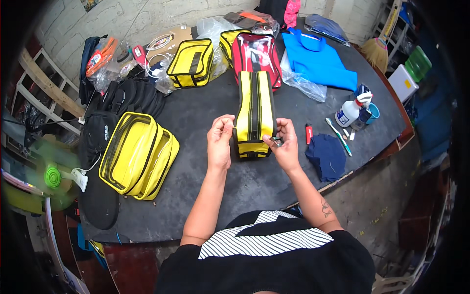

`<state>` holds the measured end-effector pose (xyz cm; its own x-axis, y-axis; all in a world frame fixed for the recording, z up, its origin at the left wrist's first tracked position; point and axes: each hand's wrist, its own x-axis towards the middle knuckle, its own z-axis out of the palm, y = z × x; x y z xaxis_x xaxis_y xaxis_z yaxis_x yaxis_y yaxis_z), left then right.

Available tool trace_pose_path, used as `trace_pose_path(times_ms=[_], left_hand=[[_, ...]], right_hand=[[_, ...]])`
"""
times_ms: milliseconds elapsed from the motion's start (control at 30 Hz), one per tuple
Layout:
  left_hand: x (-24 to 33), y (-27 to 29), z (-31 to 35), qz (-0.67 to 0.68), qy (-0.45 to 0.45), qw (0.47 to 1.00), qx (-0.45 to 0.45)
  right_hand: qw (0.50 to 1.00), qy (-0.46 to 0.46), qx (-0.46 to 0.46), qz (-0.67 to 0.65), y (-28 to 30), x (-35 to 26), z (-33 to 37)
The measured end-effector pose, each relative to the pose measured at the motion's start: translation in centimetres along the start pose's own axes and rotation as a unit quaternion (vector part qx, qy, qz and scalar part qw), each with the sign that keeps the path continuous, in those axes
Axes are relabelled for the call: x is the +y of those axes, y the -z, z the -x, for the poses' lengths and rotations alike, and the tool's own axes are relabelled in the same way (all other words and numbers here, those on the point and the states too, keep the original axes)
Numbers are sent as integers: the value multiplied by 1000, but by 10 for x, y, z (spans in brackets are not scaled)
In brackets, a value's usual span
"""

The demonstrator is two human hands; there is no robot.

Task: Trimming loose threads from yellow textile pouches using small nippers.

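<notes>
In front of me stands a yellow bag point(256, 108) with black trim, a dark zipper strip running along its upper face. My left hand point(221, 139) is closed, thumb and fingertips pinching the bag's near left edge. At its near right corner, my right hand point(286, 144) is closed around a small shiny metal tool point(278, 141); its kind is mostly hidden by the fingers. The right thumb touches the yellow fabric. Just right of that hand lie a red lighter point(309, 133) and a folded navy cloth point(327, 158).
Yellow clear-panelled bags point(139, 154) lie at left beside black bags point(129, 98). Behind are another yellow bag point(192, 63), a red clear-fronted bag point(257, 53) and a blue tote point(320, 61). A toothbrush point(340, 138), spray bottle point(346, 113) and blue cup point(373, 112) occupy the right. A green-centred fan point(52, 176) stands left.
</notes>
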<state>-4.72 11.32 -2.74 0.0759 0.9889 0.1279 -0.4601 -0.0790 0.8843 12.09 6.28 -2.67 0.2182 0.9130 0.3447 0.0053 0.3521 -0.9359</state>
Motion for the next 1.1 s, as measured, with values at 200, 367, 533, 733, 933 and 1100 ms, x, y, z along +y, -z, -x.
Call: trace_pose_path(times_ms=[200, 367, 533, 733, 933, 1100], left_hand=[[4, -12, 11, -40, -5, 999, 30], [-3, -20, 17, -85, -60, 994, 30], [-4, -23, 20, -131, -90, 987, 25], [-5, -16, 18, -89, -46, 995, 22], [11, -27, -9, -105, 93, 984, -107], [2, -17, -9, -167, -107, 961, -191]], right_hand=[[895, 199, 91, 389, -5, -52, 3], [849, 230, -7, 476, -14, -62, 1], [827, 256, 16, 501, -16, -60, 0], [874, 240, 37, 421, -7, -46, -5], [988, -135, 61, -54, 27, -13, -28], [936, -126, 14, -328, 38, -12, -29]])
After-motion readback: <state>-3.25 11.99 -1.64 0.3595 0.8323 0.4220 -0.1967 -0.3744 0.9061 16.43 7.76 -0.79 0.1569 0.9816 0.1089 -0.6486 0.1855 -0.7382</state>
